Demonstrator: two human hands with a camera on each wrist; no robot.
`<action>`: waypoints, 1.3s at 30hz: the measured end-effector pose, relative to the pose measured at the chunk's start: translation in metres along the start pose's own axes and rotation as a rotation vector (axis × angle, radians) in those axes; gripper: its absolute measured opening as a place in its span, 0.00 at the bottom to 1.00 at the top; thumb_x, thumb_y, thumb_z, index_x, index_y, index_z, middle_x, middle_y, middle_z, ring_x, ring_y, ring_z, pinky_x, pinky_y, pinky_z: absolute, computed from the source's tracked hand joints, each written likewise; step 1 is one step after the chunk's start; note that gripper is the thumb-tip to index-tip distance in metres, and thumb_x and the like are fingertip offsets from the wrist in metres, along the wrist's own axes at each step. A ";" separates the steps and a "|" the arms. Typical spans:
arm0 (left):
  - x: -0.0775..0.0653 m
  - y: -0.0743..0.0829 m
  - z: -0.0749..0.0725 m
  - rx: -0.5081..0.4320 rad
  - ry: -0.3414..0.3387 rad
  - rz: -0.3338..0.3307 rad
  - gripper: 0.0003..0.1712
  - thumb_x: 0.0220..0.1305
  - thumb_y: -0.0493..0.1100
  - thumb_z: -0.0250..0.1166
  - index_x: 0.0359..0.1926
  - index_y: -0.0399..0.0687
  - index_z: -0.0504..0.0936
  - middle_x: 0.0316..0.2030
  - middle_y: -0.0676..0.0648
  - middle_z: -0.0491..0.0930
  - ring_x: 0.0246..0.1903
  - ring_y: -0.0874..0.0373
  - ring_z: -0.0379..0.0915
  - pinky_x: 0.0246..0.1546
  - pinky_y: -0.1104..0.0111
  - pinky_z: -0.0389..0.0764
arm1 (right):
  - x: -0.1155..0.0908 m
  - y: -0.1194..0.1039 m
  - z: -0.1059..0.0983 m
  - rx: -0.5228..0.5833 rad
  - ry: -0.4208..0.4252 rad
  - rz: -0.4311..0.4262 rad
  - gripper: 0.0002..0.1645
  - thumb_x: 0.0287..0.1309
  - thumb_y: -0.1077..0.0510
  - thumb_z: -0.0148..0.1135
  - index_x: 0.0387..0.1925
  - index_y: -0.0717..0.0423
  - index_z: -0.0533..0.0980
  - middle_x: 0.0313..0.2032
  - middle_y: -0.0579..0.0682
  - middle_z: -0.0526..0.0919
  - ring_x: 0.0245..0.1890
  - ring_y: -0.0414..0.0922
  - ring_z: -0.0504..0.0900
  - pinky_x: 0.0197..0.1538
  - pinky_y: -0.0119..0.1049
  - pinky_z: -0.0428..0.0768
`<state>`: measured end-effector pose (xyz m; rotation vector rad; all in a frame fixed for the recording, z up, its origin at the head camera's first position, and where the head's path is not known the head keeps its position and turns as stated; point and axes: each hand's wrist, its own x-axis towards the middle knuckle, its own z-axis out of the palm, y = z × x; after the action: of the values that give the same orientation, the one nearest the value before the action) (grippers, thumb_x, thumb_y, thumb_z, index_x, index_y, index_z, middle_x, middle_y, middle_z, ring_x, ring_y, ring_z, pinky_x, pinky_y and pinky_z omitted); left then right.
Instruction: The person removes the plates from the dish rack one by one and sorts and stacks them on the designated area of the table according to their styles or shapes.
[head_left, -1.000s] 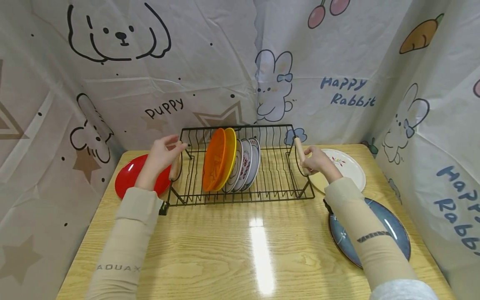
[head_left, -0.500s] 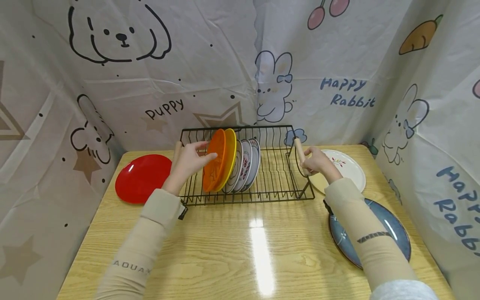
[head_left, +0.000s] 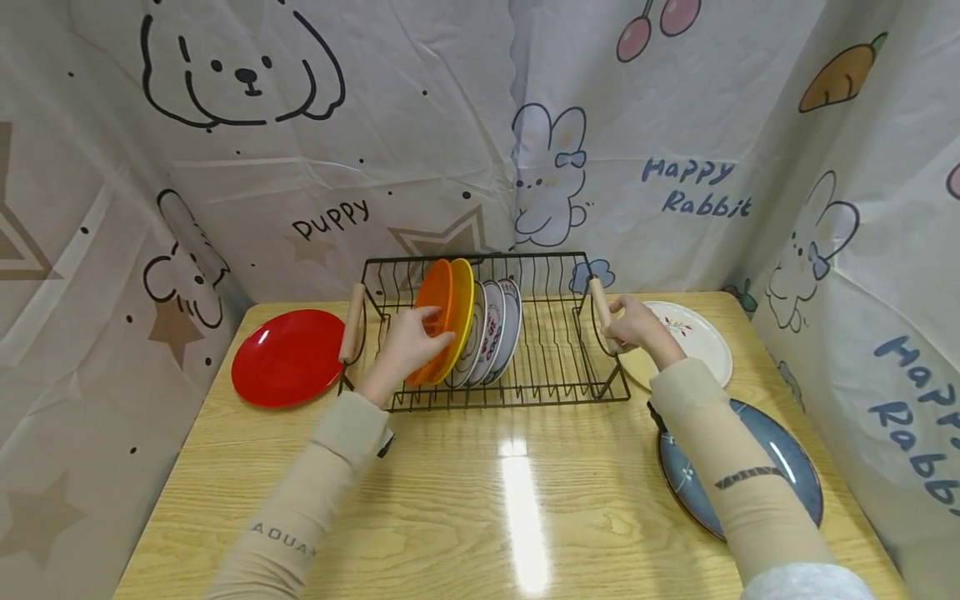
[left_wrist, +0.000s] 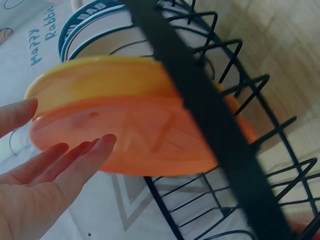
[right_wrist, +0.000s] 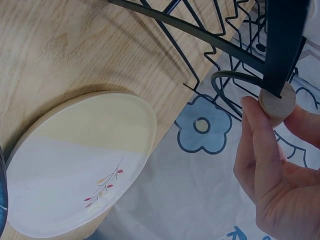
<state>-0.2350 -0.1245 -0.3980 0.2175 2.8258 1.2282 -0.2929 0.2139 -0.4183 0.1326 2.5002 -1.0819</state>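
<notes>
Working remotely, I held the left hand [head_left: 408, 342] beside the orange plate [head_left: 433, 290], thumb and fingers spread; the plate stood on edge in the dish rack [head_left: 525, 404], whose wooden handle [head_left: 601, 305] my right hand [head_left: 639, 322] pinched.

The head camera looks forward and down over the whole rack [head_left: 551, 385]; both wrist cameras share it, nearer.
</notes>
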 end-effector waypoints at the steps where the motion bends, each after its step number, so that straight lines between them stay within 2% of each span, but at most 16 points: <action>1: 0.000 0.000 0.002 0.001 0.005 -0.001 0.29 0.57 0.40 0.62 0.58 0.33 0.69 0.50 0.36 0.75 0.46 0.46 0.74 0.47 0.58 0.75 | 0.000 0.000 0.000 0.000 0.000 0.001 0.29 0.55 0.66 0.53 0.57 0.70 0.56 0.43 0.68 0.68 0.33 0.54 0.78 0.30 0.38 0.80; 7: -0.001 -0.005 0.013 0.004 0.025 0.004 0.25 0.56 0.37 0.61 0.56 0.34 0.72 0.45 0.36 0.78 0.42 0.47 0.76 0.41 0.60 0.78 | -0.001 0.000 0.000 -0.010 0.002 0.003 0.29 0.55 0.67 0.53 0.57 0.69 0.56 0.43 0.67 0.67 0.28 0.48 0.76 0.29 0.37 0.80; 19: -0.004 -0.014 0.026 0.026 0.103 0.061 0.22 0.55 0.30 0.58 0.53 0.32 0.74 0.43 0.34 0.79 0.41 0.47 0.77 0.37 0.61 0.80 | -0.002 -0.001 0.000 -0.010 0.004 0.003 0.28 0.55 0.66 0.53 0.57 0.69 0.57 0.42 0.67 0.68 0.32 0.52 0.77 0.31 0.39 0.80; 24: -0.006 -0.014 0.027 0.055 0.138 0.096 0.21 0.55 0.30 0.57 0.52 0.32 0.76 0.41 0.34 0.80 0.37 0.47 0.79 0.33 0.61 0.80 | -0.001 -0.001 0.000 -0.011 0.004 -0.002 0.28 0.55 0.65 0.54 0.56 0.68 0.58 0.41 0.66 0.69 0.32 0.52 0.77 0.31 0.38 0.80; 30: -0.008 -0.015 0.026 0.059 0.165 0.124 0.14 0.55 0.29 0.56 0.43 0.32 0.80 0.35 0.35 0.81 0.28 0.49 0.78 0.25 0.64 0.79 | -0.002 -0.002 0.001 -0.009 0.005 -0.010 0.27 0.56 0.65 0.54 0.56 0.68 0.58 0.40 0.66 0.69 0.31 0.52 0.78 0.30 0.38 0.80; 39: -0.007 -0.019 0.018 -0.010 0.217 0.097 0.13 0.54 0.30 0.58 0.41 0.30 0.81 0.34 0.34 0.81 0.26 0.49 0.78 0.22 0.65 0.78 | -0.003 -0.002 0.001 -0.007 0.002 0.003 0.30 0.55 0.65 0.54 0.57 0.70 0.56 0.42 0.67 0.68 0.33 0.54 0.77 0.33 0.41 0.81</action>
<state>-0.2287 -0.1257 -0.4244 0.2371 3.0245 1.3623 -0.2908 0.2120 -0.4162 0.1356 2.5050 -1.0720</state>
